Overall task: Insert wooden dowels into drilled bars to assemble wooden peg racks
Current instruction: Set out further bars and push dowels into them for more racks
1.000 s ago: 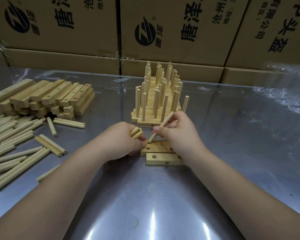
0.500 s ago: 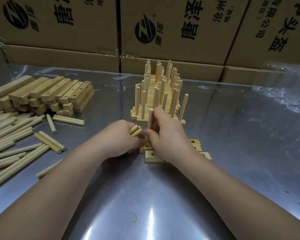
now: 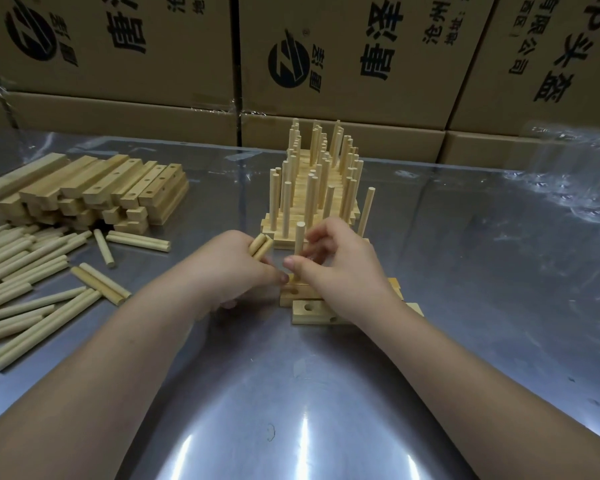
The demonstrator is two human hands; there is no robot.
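Observation:
Two drilled bars lie side by side at the table's middle: the far bar (image 3: 289, 293) and the near bar (image 3: 311, 310). An upright dowel (image 3: 299, 237) stands at the far bar's left end. My right hand (image 3: 343, 271) curls loosely round this dowel, thumb against its lower part, and covers the bars' right halves. My left hand (image 3: 236, 268) grips two spare dowels (image 3: 260, 245) and rests beside the bars' left end. Behind stands a stack of finished peg racks (image 3: 316, 192).
Loose dowels (image 3: 25, 271) lie scattered at the left on the metal table (image 3: 291, 393), with a pile of undrilled-looking and drilled bars (image 3: 90, 192) behind them. Cardboard boxes (image 3: 343, 64) wall off the back. Clear plastic wrap (image 3: 568, 174) lies at the right.
The dowel in my right hand has gone from slanted to upright in the far bar. My right fingers have loosened around it. My left hand has kept its two dowels.

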